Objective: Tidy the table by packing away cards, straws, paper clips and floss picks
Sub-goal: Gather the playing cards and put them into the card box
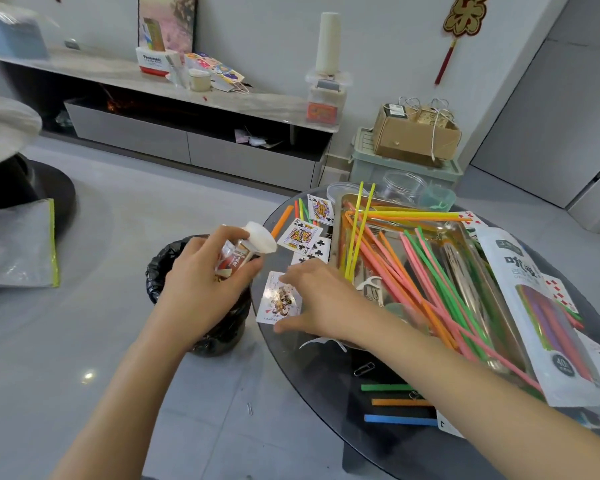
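Near the centre of the frame, the left hand [201, 289] grips a small clear bottle [238, 252], tilted above the black bin [167, 268]. Just right of it, the right hand [312, 299] reaches palm down, fingers spread and relaxed, over a face card [278, 301] on the glass table [326, 368].

Straws [413, 265] across tray [459, 237] on table [312, 368], bin [222, 327] left, perhaps under its edge

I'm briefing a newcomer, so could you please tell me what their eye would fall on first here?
Bright straws heaped across a metal tray on the glass table dominate. At its left edge, the left hand grips a white-capped bottle above a black-bagged bin; the right hand reaches over a face card.
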The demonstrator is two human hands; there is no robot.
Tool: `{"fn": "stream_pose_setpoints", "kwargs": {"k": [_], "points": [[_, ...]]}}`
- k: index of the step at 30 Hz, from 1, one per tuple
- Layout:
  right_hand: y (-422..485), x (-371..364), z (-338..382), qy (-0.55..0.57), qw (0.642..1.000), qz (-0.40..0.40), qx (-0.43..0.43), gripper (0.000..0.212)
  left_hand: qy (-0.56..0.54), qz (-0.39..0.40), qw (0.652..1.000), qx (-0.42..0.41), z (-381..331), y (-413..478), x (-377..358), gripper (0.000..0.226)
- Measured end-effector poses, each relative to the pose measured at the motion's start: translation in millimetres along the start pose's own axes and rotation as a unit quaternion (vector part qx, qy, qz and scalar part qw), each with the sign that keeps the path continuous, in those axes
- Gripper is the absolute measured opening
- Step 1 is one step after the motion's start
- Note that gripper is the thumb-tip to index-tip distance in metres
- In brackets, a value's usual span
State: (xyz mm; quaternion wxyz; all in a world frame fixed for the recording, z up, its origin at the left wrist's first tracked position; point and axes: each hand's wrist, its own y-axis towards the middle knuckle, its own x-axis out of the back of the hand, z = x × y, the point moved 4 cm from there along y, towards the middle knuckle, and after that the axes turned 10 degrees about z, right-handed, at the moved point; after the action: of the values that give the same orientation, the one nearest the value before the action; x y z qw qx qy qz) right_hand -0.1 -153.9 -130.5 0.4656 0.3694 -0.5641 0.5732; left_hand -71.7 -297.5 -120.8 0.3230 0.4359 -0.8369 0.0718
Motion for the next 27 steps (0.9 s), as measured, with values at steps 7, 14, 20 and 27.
{"fn": "stream_pose_setpoints", "kwargs": {"k": [7, 14, 20, 27], "points": [[27, 1, -9, -0.008, 1.0, 0.023, -0.002, 0.066, -0.021, 0.019, 0.999, -0.018, 7, -1, 0, 0.056], [31, 8, -9, 0.008, 1.0, -0.021, 0.0, 0.073, 0.001, 0.028, 1.0, 0.003, 16, 1, -4, 0.096], [-9, 45, -31, 0.315, 0.918, -0.239, -0.043, 0.01, 0.037, 0.026, 0.999, -0.021, 14, 4, -6, 0.066], [-46, 72, -40, 0.489, 0.83, -0.269, -0.001, 0.005, 0.022, 0.056, 0.997, -0.056, -8, 5, -20, 0.068]]}}
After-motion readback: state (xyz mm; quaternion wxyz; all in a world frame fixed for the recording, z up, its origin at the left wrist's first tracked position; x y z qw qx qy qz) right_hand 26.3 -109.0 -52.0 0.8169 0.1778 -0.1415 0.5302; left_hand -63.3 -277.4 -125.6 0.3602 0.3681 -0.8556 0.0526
